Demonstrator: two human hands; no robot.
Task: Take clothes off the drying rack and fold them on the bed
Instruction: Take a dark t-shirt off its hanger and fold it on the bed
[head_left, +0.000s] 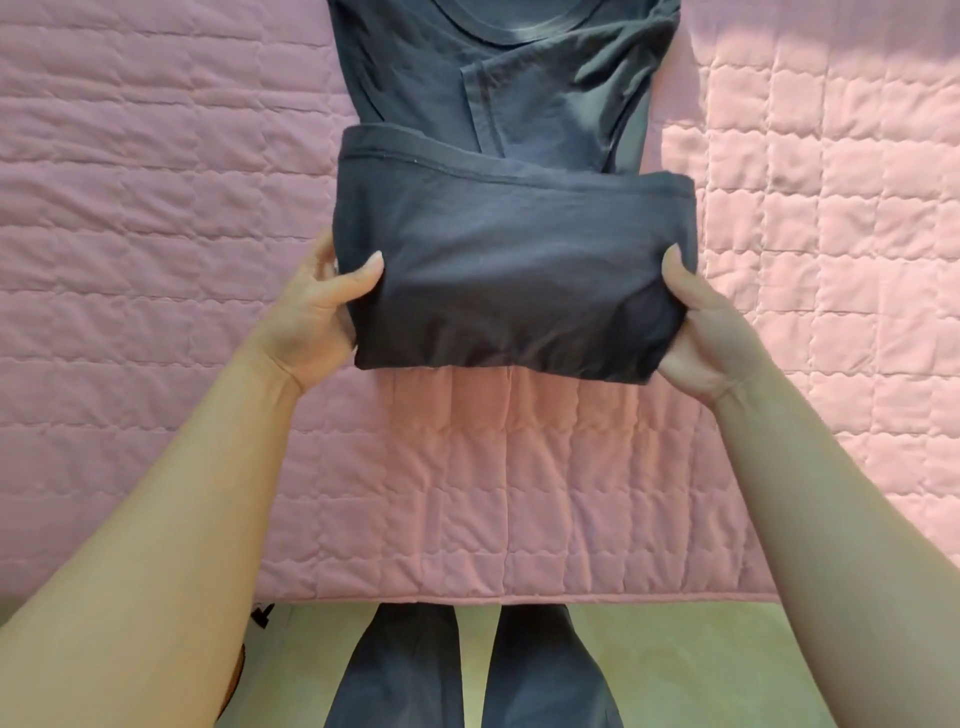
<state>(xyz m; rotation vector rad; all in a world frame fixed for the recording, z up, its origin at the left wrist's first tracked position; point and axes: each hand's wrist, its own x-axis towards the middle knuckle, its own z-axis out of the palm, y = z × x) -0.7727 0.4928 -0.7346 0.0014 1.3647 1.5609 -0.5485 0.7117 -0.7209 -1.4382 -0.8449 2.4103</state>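
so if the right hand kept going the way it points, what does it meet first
The right hand grips the folded end of the dark t-shirt; carried on, up and inward, it would likely meet the shirt's flat upper half, though depth is unclear.

Far picture edge is cutting off the T-shirt (509, 249) above its collar. Folded fabric is hiding most fingers of the left grip (317, 317) and right grip (711, 332). Left forearm is partly covering a small dark object (261, 616) below the bed (156, 208) edge; unidentifiable.
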